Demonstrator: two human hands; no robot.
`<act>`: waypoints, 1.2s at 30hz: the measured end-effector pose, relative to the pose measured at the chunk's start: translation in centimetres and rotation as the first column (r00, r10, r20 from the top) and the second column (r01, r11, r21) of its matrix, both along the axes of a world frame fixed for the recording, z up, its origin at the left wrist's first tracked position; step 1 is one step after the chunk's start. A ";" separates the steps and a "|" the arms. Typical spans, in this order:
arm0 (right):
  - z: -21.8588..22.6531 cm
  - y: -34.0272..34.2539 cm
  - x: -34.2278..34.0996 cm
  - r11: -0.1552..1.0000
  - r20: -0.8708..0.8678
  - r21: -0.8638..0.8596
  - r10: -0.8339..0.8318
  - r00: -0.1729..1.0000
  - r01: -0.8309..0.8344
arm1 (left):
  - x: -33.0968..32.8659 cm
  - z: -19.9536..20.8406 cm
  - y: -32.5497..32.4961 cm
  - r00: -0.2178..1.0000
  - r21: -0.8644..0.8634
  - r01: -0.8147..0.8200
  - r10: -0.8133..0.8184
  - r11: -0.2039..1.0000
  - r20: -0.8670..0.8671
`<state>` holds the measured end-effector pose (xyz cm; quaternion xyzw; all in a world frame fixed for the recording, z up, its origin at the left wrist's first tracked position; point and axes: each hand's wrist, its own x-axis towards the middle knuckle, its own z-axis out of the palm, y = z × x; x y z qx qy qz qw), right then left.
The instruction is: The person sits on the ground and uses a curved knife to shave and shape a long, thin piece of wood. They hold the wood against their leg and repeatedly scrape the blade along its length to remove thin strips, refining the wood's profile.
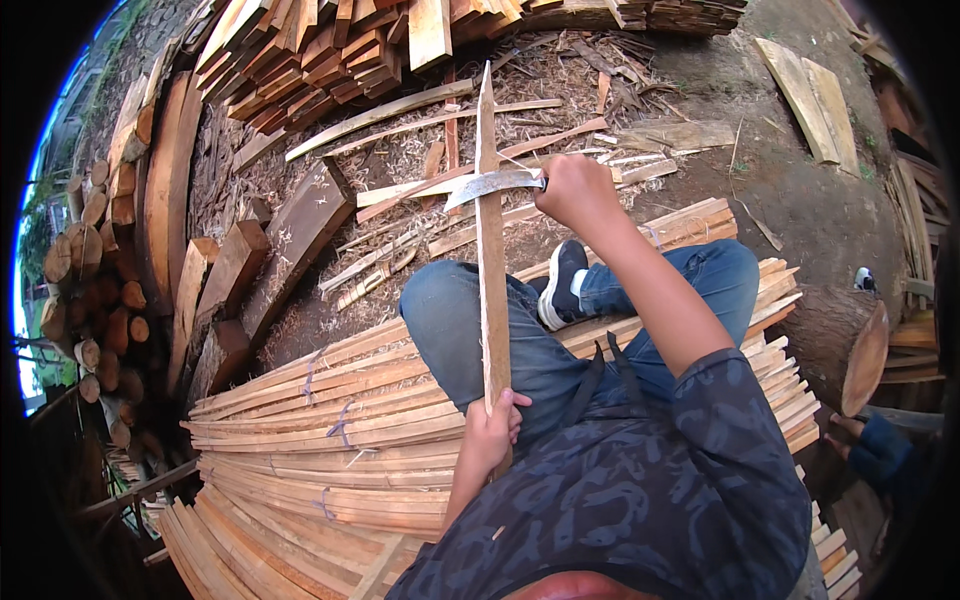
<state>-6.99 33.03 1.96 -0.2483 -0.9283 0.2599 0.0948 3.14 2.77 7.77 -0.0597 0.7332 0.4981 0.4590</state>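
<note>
A long, narrow wooden strip (492,285) stretches away from my body, past my bent knee, with a tapered far end. My left hand (490,430) is closed round its near part, close to my lap. Farther out, my right hand (580,190) grips the handle of a knife with a curved metal blade (490,183). The blade lies across the upper part of the strip; a thin sliver of wood stands up beside it. Most of the handle is hidden in my fist. Under my legs lie tied bundles of wooden strips (330,425).
Shavings and offcuts (420,225) litter the ground ahead. A big stack of cut timber (330,60) stands at the far side. Thick beams (300,240) and round logs (90,290) are at left. A large log (850,340) lies at right, near another person's leg (885,450).
</note>
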 end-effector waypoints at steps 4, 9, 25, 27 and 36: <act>-2.2 0.6 -1.9 1.000 0.031 -0.011 0.015 0.999 -0.015 | -0.2 0.3 0.4 1.000 -0.038 -0.009 0.010 0.999 0.009; -3.6 -0.2 -4.2 0.997 -0.023 -0.071 0.001 1.000 -0.003 | -0.4 0.0 0.1 0.997 -0.019 -0.066 0.067 0.998 0.038; -2.2 0.3 -3.2 0.996 -0.124 -0.063 -0.067 0.990 0.059 | -0.4 0.1 -0.8 0.996 0.040 -0.044 0.041 0.998 0.084; -0.8 -1.2 -1.8 0.999 -0.151 -0.025 0.033 0.988 -0.037 | -0.2 -0.4 -1.4 0.994 0.063 -0.058 0.052 0.996 0.091; -6.1 15.5 -5.3 0.876 0.380 -0.079 -0.415 0.827 0.476 | 0.7 -1.2 -1.7 0.998 0.078 0.037 -0.033 0.996 -0.053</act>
